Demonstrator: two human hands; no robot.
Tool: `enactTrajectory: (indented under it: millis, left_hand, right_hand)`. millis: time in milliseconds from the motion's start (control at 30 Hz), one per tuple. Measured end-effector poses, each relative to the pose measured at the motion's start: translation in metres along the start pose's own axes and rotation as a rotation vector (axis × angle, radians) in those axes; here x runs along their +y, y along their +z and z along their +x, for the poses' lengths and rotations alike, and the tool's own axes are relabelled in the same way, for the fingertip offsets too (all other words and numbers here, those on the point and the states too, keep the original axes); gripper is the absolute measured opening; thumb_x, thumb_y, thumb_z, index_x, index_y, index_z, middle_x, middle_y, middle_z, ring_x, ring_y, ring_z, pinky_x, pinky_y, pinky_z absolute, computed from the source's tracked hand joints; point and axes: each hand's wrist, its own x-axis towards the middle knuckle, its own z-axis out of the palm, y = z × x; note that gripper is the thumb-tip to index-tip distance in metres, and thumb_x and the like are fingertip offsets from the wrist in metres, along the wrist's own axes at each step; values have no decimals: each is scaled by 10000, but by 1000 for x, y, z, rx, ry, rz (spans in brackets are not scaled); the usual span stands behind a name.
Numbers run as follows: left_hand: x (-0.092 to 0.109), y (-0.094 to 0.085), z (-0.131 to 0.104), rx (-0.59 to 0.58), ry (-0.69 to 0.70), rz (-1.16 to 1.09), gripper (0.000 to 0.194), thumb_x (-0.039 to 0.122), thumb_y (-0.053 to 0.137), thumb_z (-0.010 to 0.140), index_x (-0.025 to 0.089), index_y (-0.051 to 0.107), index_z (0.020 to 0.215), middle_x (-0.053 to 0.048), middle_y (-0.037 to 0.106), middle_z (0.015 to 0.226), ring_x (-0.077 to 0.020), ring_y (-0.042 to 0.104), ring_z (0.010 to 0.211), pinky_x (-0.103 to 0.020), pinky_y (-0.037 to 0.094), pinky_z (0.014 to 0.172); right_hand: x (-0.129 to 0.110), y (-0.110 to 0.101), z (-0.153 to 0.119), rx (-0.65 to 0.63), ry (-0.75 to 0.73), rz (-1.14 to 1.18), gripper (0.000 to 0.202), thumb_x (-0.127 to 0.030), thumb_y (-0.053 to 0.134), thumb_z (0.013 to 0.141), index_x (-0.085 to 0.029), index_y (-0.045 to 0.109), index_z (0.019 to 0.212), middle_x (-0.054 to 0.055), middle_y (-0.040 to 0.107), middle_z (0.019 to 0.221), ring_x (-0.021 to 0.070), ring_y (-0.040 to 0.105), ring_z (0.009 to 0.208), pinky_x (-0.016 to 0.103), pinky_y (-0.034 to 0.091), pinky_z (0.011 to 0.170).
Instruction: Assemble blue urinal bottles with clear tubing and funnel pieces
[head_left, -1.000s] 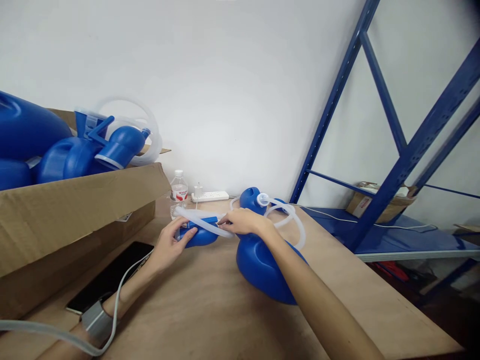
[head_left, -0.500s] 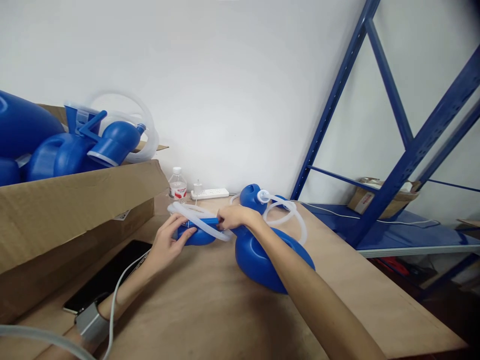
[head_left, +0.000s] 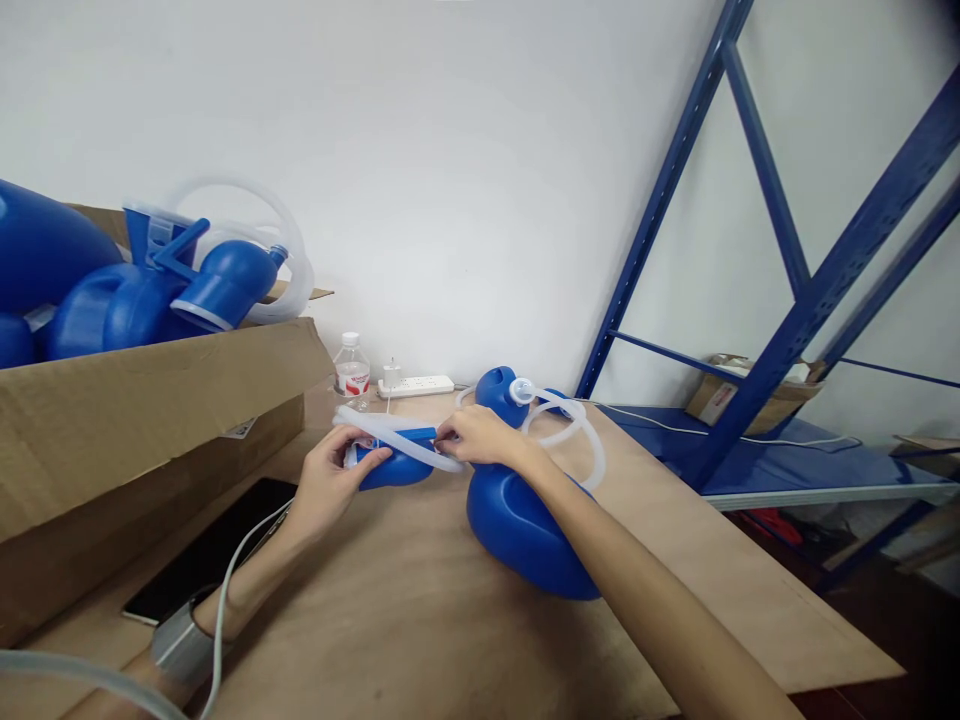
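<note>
My left hand (head_left: 330,475) grips the left end of a blue plastic cup-shaped piece (head_left: 397,472), with the thumb along its front. A blue bar runs along the top of this piece. A loop of clear white hose (head_left: 401,440) crosses in front of it. At the bar's right end, my right hand (head_left: 472,437) is closed in a pinch; what lies between its fingertips is hidden. Below my right forearm rests a large blue plastic jug (head_left: 517,530), partly covered by the arm. Behind it lies a smaller blue container (head_left: 501,392) with a white hose (head_left: 589,420) beside it.
At left, an open cardboard box (head_left: 172,400) holds several blue plastic parts (head_left: 232,280) and coiled hose. A black phone-like device (head_left: 214,545), a clear bottle (head_left: 351,370) and a power strip (head_left: 420,386) are on the table. Blue shelving (head_left: 780,300) stands at right.
My right hand has shifted slightly, its fingers now visible at the bar's end. My left hand still holds the blue piece, with the hose loop sitting a little lower. The view has shifted slightly.
</note>
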Motion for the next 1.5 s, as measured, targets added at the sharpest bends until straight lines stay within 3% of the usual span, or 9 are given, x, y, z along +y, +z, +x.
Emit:
enactTrajectory:
  millis: [233, 367, 500, 633, 800, 967, 1167, 1333, 1500]
  left_hand:
    - [-4, 3, -3, -146, -80, -52, 319, 457, 737, 787, 205, 552, 847, 17, 558, 809, -161, 525, 768, -272, 425, 703]
    - [2, 7, -11, -286, -27, -9, 284, 432, 705, 827, 212, 525, 826, 24, 540, 804, -154, 504, 742, -263, 412, 680]
    - [7, 12, -18, -363, -20, -2, 258, 448, 662, 863, 216, 551, 855, 22, 547, 797, -160, 507, 720, -265, 428, 659]
    - [4, 12, -22, -424, 16, 8, 232, 433, 669, 849, 218, 584, 868, 22, 576, 778, -157, 516, 688, -262, 426, 636]
    - [-1, 11, -25, -340, 65, 114, 402, 450, 716, 818, 218, 444, 633, 72, 438, 575, -115, 395, 548, -247, 335, 558]
    - [3, 12, -21, -201, 14, 23, 485, 487, 735, 798, 220, 383, 597, 69, 405, 553, -108, 376, 540, -240, 321, 536]
    - [-1, 6, -9, 35, -78, -98, 444, 479, 680, 870, 232, 384, 650, 73, 392, 556, -107, 387, 525, -234, 328, 516]
    - [3, 3, -8, 54, -136, -247, 462, 433, 693, 888, 238, 343, 657, 81, 390, 517, -106, 397, 506, -237, 338, 513]
    - [6, 4, -10, -2, -175, -295, 466, 416, 721, 875, 237, 348, 660, 91, 370, 498, -93, 356, 472, -237, 313, 486]
  right_hand:
    - [23, 13, -15, 371, -313, -215, 302, -228, 471, 1012, -160, 764, 986, 136, 752, 998, 261, 626, 1037, 450, 416, 1004]
    - [1, 17, -33, 526, -362, -170, 363, -277, 449, 1011, -185, 680, 1276, 146, 705, 1188, 282, 595, 1144, 478, 433, 1011]
    - [-37, 30, -48, 462, -356, -182, 745, -626, 604, 916, -203, 470, 1514, 172, 599, 1383, 346, 494, 1301, 535, 357, 1118]
    - [-43, 53, -48, 388, -239, -241, 857, -567, 749, 838, -257, 404, 1559, 183, 580, 1383, 359, 534, 1230, 532, 417, 1055]
    - [-29, 71, -41, 428, -193, -161, 679, -633, 678, 866, -315, 545, 1452, 150, 608, 1308, 325, 565, 1168, 495, 442, 1029]
    - [-31, 89, -45, 571, -119, -152, 651, -595, 662, 898, -304, 539, 1468, 172, 525, 1432, 390, 428, 1375, 668, 250, 1171]
    - [-38, 112, -59, 459, -391, -159, 474, -214, 523, 1012, -370, 529, 1459, 62, 655, 1298, 230, 576, 1258, 410, 464, 1098]
    - [-27, 119, -54, 493, -67, -106, 632, -441, 678, 934, -130, 513, 1459, 232, 608, 1346, 360, 569, 1265, 516, 496, 1033]
    - [-17, 110, -55, 335, -55, 160, 552, -524, 660, 929, -173, 605, 1350, 154, 687, 1237, 326, 606, 1197, 497, 466, 1054]
